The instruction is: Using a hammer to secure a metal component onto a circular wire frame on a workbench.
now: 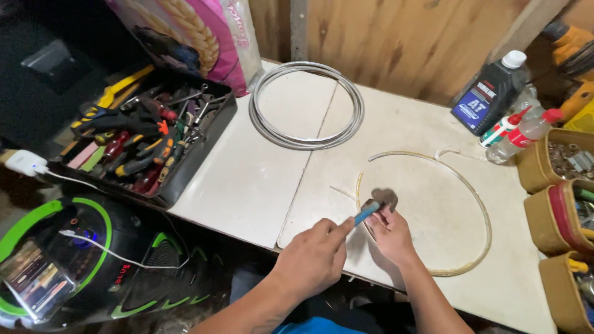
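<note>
Head view, looking down on a white table against a wooden wall

Left hand: fingers closed round a small blue-handled tool, tip aimed at the metal piece
Right hand: fingers pinched on a small grey metal piece, held just above the table near its near edge
Clear yellowish hose: long open loop lying flat on the table, one end running under the metal piece between the hands, the other curling toward the far right
Coil of grey cable: far centre, well apart from the hands
Black tray of hand tools: left, overhanging the table's left edge
Dark oil bottle and small red-capped bottles: far right
Brown bins: right edge, crowded

Risks, as judged: tool tip slipping off the metal piece toward the right fingers, from the close grip; hose end springing out of the piece, from the loop's own curl; piece dropping past the near edge, from work done so close to it

Open room: bare table between coil and hands, and inside the hose loop; little room right, near the bins
</note>
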